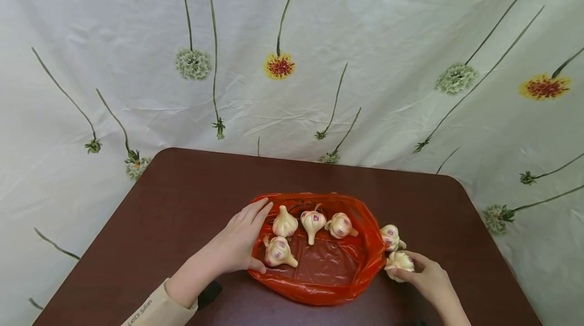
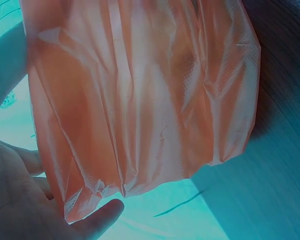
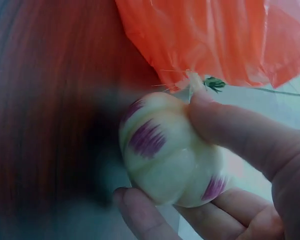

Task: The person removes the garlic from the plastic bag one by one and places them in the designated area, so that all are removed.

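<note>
An orange-red plastic bag [image 1: 315,293] stands on the table with its mouth spread wide. Several purple-marked garlic bulbs [image 1: 313,220] lie inside, along its far and left sides. At the bag's left side, my left hand [image 1: 237,240] rests with fingers and thumb spread along the rim; the left wrist view has the thumb near the rim of the creased bag wall [image 2: 140,100]. My right hand [image 1: 431,278] holds a garlic bulb [image 3: 170,150] between thumb and fingers, just outside the bag's right side. Right behind it is another garlic bulb [image 1: 391,237], also outside the bag.
The dark brown table [image 1: 191,189] has rounded far corners. Behind it hangs a pale cloth [image 1: 388,37] printed with flowers and stems. A small black object [image 1: 210,294] shows beside the left sleeve [image 1: 166,305].
</note>
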{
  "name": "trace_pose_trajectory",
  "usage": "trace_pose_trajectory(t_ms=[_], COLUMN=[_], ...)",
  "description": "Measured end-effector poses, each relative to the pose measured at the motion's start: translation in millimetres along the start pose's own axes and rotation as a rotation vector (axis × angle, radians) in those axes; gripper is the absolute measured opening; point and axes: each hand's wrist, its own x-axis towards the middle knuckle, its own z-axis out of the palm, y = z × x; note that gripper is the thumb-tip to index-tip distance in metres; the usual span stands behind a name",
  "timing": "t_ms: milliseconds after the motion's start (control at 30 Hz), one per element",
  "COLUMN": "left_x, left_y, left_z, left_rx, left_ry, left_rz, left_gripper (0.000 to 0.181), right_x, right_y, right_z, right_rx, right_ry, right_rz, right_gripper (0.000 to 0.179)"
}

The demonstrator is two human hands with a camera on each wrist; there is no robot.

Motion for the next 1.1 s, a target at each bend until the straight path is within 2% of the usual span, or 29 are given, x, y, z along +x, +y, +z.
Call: trace_pose_trajectory(t_ms=[200,333,533,633,800,1000,1100], left_x=[-0.1,-0.3,-1.3,-1.1,-0.5,-1.1,-0.3], left_y=[0.3,0.2,-0.6,-0.6,0.0,1.1,1.7], left_z=[0.5,1.3,1.6,1.3,0.2,-1.0,-0.4], left_rx=[-0.004,-0.005,0.012,0.020,0.011,0.008,0.000], left_ry=[-0.006,-0.012,-0.006,-0.001,-0.001,0.010,0.012], left_rz=[-0.003,-0.005,0.009,0.017,0.019,0.031,0.040], left_gripper=[0.123,0.123,0.122,0.122,0.122,0.121,0.121], right_x=[1.4,1.0,-7.3,-12.4,-22.2,-26.1,-23.6], right_y=[-1,-4,-12,-27,-65,-112,-131], right_z=[7,7,-9,-23,-40,-45,-42], right_rx=[-0.015,-0.024,-0.072,-0.077,-0.027,0.095,0.145], right_ry=[0.011,0.002,0.026,0.061,0.110,0.154,0.151], right_rz=[-0.015,-0.015,-0.038,-0.055,-0.099,-0.232,-0.282], right_gripper=[0.069,0.075,0.076,0.073,0.071,0.059,0.053])
